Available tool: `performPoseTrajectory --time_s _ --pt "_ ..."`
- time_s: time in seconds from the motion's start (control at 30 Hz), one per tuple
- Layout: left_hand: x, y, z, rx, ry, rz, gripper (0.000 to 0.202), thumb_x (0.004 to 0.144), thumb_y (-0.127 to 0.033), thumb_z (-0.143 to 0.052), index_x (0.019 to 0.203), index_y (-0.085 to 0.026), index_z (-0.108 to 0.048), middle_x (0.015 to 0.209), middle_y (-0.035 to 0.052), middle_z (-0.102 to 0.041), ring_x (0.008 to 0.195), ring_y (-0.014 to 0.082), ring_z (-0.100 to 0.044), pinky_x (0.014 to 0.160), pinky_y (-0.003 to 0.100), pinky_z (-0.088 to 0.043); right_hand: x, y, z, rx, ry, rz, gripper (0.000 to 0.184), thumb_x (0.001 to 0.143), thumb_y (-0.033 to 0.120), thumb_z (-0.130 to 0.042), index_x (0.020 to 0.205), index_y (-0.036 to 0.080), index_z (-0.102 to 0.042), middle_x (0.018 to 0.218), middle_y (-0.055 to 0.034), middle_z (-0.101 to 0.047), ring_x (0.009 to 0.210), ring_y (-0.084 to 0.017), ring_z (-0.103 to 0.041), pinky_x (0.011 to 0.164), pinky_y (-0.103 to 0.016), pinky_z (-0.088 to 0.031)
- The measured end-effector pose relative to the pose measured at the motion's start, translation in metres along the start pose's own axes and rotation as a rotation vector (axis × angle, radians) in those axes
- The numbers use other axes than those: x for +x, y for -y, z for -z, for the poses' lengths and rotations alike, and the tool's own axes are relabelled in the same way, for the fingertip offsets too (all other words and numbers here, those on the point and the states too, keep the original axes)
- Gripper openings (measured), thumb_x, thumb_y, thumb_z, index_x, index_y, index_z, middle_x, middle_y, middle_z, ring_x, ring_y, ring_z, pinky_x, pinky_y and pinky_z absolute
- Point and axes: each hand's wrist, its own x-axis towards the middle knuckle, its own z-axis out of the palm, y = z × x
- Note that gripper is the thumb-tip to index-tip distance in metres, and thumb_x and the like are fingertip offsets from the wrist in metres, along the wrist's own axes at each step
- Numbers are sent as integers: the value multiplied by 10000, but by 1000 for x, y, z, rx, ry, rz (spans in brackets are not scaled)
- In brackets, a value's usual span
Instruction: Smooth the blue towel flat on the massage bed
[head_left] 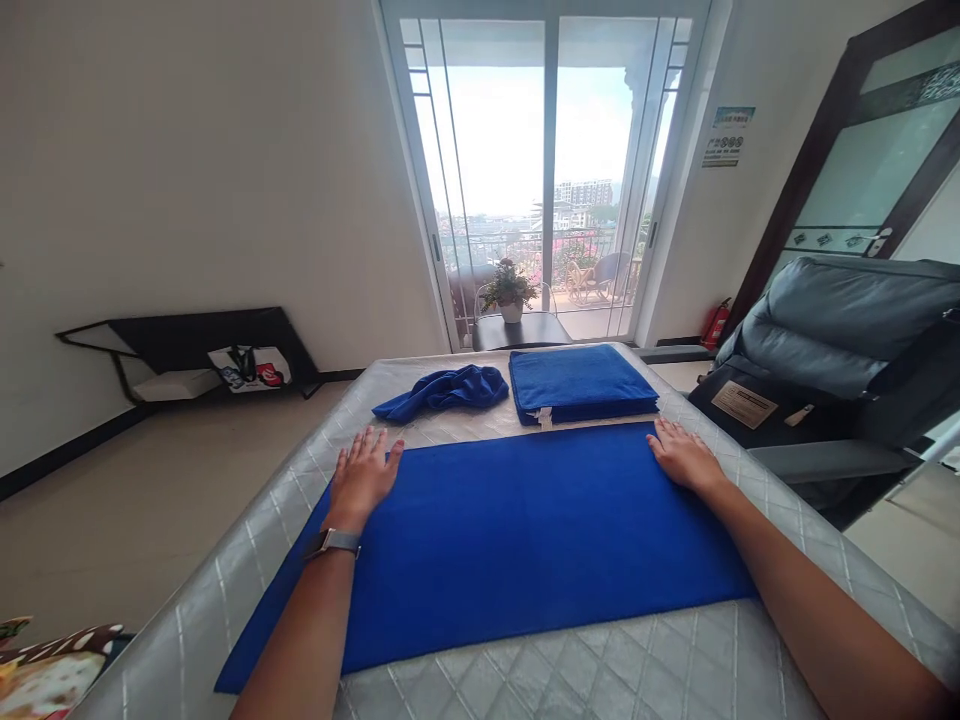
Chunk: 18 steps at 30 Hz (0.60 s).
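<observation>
1. While the head view looked down over a quilted grey mattress (600,670), a spread blue towel (517,540) lay flat across it, long side running left to right, directly before the person.
2. Left hand (361,478): it rested palm down at the towel's far left corner, fingers (375,445) extended and slightly splayed, gripping nothing. The fingertips reached just past the far edge, toward bare mattress. A wristwatch (334,542) sat on this wrist.
3. Right hand (682,455): it was pressed flat on the far right corner, fingers straight and together, also grasping nothing. The cloth lay under the palm and stretched away toward the left hand.
4. Beyond the far edge, near but apart from both hands, stood a folded towel stack (581,382). A crumpled towel (446,390) lay just to its left.
5. Background: a potted plant (510,290) stood before the glass door (547,150), and a grey chair (840,330) stood right of the mattress.
</observation>
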Motion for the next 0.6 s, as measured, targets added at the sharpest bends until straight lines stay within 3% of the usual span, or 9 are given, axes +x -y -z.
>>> performPoseTrajectory --time_s 0.17,0.33,0.43,0.6 --pt "-13 -75 17 -99 55 -370 620 1035 -475 -202 1507 -125 -401 1589 133 -374 1497 243 -289 1235 438 -218 -16 40 24 -18 -108 181 635 1011 359 -201 1544 42 -337 1615 -136 -294 1498 -282 -246 1215 -486 -216" --pt "-52 -140 11 -196 63 -644 647 1038 -526 -161 1521 -155 -382 1587 110 -380 1500 226 -278 1244 444 -228 -50 105 40 91 -91 409 630 1035 434 -182 1565 128 -329 1617 -90 -300 1511 -220 -208 1228 -428 -192" --pt "-69 -157 -3 -257 43 -677 664 1037 -532 -150 1543 -142 -331 1593 116 -360 1504 229 -262 1246 459 -236 -66 155 35 151 -21 515 626 1042 449 -175 1569 147 -326 1626 -84 -268 1515 -211 -192 1229 -423 -182" --pt "-74 -160 -23 -256 95 -587 684 1034 -519 -104 1531 -126 -361 1579 140 -373 1494 244 -286 1236 464 -255 -70 213 13 175 74 589 617 1039 394 -200 1580 107 -279 1641 -105 -204 1523 -229 -155 1230 -425 -161"
